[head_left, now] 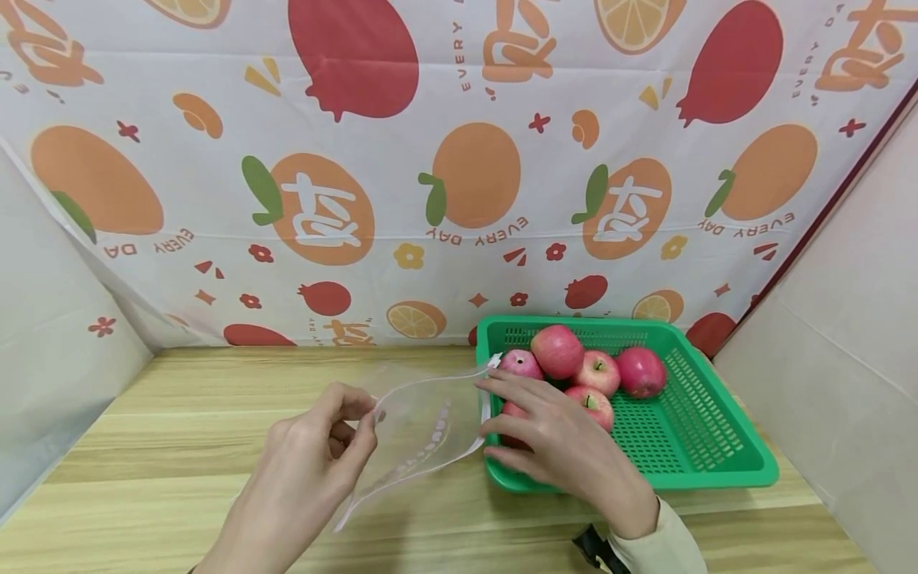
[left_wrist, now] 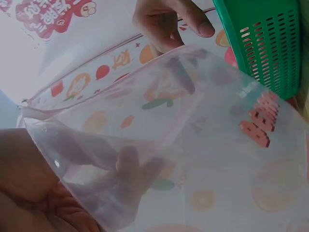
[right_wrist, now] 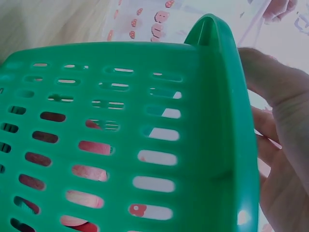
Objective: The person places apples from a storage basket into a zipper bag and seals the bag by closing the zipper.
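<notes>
A clear zip bag [head_left: 423, 430] with a small printed row of shapes spreads above the table, its mouth parted. My left hand [head_left: 304, 462] pinches the bag's left side between thumb and curled fingers. In the left wrist view some of its fingers show blurred through the film of the bag [left_wrist: 217, 159], which bears red lettering. My right hand [head_left: 559, 434] has its fingers spread and pointing left, fingertips at the bag's right edge. A white zip slider [head_left: 495, 361] lies just above them. Below the right hand are red apples [head_left: 557, 351] in a green basket [head_left: 739, 478].
Several apples cluster in the basket's left half, partly hidden by the right hand. The slotted basket wall [right_wrist: 203, 121] fills much of the right wrist view. A fruit-print cloth [head_left: 402, 183] hangs behind the wooden table [head_left: 201, 430]. White panels [head_left: 846, 319] flank both sides.
</notes>
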